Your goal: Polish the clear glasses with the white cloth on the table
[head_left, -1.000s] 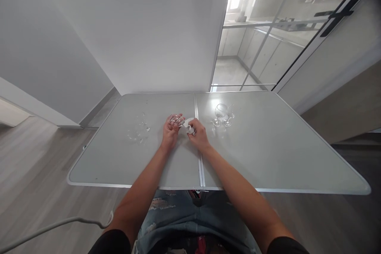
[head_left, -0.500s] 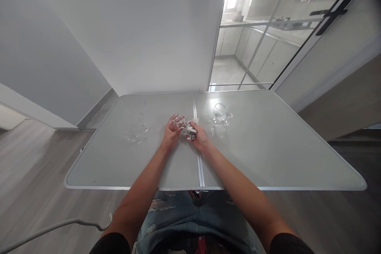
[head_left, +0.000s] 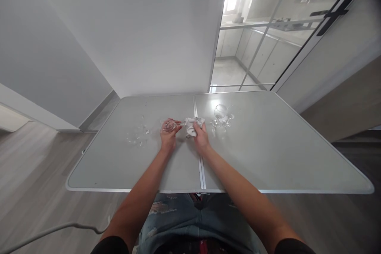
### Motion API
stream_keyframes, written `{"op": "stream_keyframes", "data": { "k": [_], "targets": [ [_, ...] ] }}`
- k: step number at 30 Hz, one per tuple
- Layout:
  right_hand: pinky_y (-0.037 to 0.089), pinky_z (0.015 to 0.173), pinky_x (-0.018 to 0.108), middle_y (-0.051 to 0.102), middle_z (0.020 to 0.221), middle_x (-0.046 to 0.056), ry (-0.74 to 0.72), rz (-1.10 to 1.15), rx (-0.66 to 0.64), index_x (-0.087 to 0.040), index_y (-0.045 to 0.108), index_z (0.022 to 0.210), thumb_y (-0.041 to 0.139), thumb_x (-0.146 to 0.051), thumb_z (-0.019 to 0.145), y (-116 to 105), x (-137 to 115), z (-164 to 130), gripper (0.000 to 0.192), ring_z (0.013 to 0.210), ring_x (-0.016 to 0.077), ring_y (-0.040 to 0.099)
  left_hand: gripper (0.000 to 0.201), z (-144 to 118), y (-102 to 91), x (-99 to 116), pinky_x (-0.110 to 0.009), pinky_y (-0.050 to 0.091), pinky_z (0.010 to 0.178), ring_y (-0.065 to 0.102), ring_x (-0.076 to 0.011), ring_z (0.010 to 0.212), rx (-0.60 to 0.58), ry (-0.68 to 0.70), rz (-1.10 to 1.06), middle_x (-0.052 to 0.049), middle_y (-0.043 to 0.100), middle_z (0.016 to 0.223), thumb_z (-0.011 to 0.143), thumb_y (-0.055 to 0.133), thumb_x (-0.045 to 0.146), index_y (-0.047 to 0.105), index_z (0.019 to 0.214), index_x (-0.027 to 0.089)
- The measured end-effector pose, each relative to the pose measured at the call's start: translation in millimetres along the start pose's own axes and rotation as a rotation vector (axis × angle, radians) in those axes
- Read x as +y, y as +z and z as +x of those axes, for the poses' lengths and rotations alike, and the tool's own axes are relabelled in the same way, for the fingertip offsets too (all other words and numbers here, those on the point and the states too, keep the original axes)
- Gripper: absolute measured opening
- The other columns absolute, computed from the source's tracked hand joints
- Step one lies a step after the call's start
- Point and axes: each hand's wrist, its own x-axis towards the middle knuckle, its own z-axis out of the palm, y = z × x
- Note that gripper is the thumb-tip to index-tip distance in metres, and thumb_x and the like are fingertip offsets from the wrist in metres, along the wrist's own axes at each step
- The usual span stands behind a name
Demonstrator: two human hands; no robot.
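My left hand (head_left: pixel 168 135) is closed around the bowl of a clear stemmed glass (head_left: pixel 169 126), which lies tilted on its side with its stem toward the right. My right hand (head_left: pixel 201 135) grips a crumpled whitish cloth (head_left: pixel 192 126) beside the glass's foot end; the cloth hides part of the foot. Both hands are just above the middle of the table, close to each other. To the right of the cloth, two clear stemmed glasses (head_left: pixel 220 111) stand upright, one partly behind the other.
On the left half of the grey folding table (head_left: pixel 113 166) are several transparent glass pieces (head_left: pixel 138 133), hard to make out. A metal seam (head_left: pixel 201 170) runs down the table's middle. Behind it stand a white wall (head_left: pixel 163 39) and a glass door (head_left: pixel 256 47). A pale cable (head_left: pixel 68 226) hangs at lower left.
My left hand has turned the glass and moved slightly left with its bowl. The cloth in my right hand has spread out more around the stem end.
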Motion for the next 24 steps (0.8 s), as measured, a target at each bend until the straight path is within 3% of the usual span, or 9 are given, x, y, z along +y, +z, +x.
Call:
{"op": "stream_keyframes", "data": {
  "k": [3, 6, 11, 14, 17, 20, 24],
  "targets": [
    [0.053, 0.079, 0.027, 0.069, 0.1, 0.001, 0.109, 0.005, -0.144, -0.026, 0.064, 0.105, 0.077, -0.04, 0.077, 8.2, 9.6, -7.8, 0.033, 0.09, 0.0142, 0.064, 0.043, -0.9, 2.3, -1.5, -0.038, 0.055, 0.092, 0.072, -0.0198, 0.093, 0.036, -0.008, 0.082, -0.005, 0.075, 0.096, 0.064, 0.09, 0.031, 0.068, 0.098, 0.019],
    [0.053, 0.085, 0.03, 0.071, 0.104, 0.003, 0.113, 0.021, -0.197, -0.025, 0.066, 0.105, 0.077, -0.041, 0.078, 11.1, 10.4, -9.3, 0.033, 0.097, 0.0162, 0.065, 0.032, -1.7, 2.2, -3.1, -0.04, 0.054, 0.095, 0.071, -0.0222, 0.097, 0.03, -0.027, 0.163, -0.007, 0.076, 0.101, 0.067, 0.088, 0.032, 0.074, 0.092, 0.018],
    [0.052, 0.091, 0.031, 0.071, 0.11, 0.003, -0.062, -0.08, -0.02, -0.026, 0.066, 0.111, 0.077, -0.04, 0.078, 4.4, 0.8, 0.3, 0.038, 0.106, 0.0176, 0.064, 0.026, -6.9, 3.8, 0.4, -0.044, 0.054, 0.097, 0.071, -0.0251, 0.099, -0.039, -0.038, 0.214, -0.008, 0.077, 0.101, 0.069, 0.086, 0.033, 0.078, 0.09, 0.02],
    [0.053, 0.086, 0.031, 0.071, 0.108, 0.004, -0.049, -0.076, -0.039, -0.024, 0.067, 0.108, 0.079, -0.036, 0.074, 1.9, 0.0, 0.5, 0.038, 0.104, 0.0197, 0.064, 0.029, -8.8, 5.5, 3.6, -0.041, 0.056, 0.092, 0.072, -0.0245, 0.094, -0.047, -0.041, 0.238, -0.009, 0.078, 0.099, 0.068, 0.087, 0.034, 0.078, 0.091, 0.018],
    [0.052, 0.073, 0.029, 0.07, 0.092, 0.003, 0.027, -0.09, -0.147, -0.022, 0.07, 0.096, 0.076, -0.03, 0.073, 2.1, 2.9, -5.8, 0.025, 0.085, 0.0179, 0.063, 0.029, -7.5, 5.7, 4.6, -0.037, 0.057, 0.085, 0.073, -0.0226, 0.087, 0.025, -0.028, 0.25, -0.009, 0.078, 0.096, 0.069, 0.087, 0.034, 0.078, 0.091, 0.017],
    [0.047, 0.062, 0.026, 0.066, 0.082, 0.001, 0.001, -0.152, -0.156, -0.022, 0.07, 0.092, 0.072, -0.031, 0.074, 2.6, 4.7, -9.8, 0.02, 0.073, 0.0153, 0.057, 0.028, -6.4, 5.2, 3.8, -0.036, 0.057, 0.081, 0.073, -0.0215, 0.082, 0.076, -0.005, 0.244, -0.009, 0.078, 0.091, 0.069, 0.087, 0.034, 0.078, 0.088, 0.017],
    [0.042, 0.056, 0.024, 0.062, 0.075, -0.001, -0.031, -0.211, -0.143, -0.022, 0.069, 0.092, 0.068, -0.034, 0.077, 0.9, 4.7, -6.5, 0.019, 0.065, 0.0131, 0.051, 0.027, -7.8, 5.4, 3.3, -0.036, 0.056, 0.084, 0.073, -0.022, 0.085, -0.02, -0.033, 0.245, -0.009, 0.078, 0.09, 0.067, 0.088, 0.033, 0.079, 0.086, 0.017]
  ]
}}
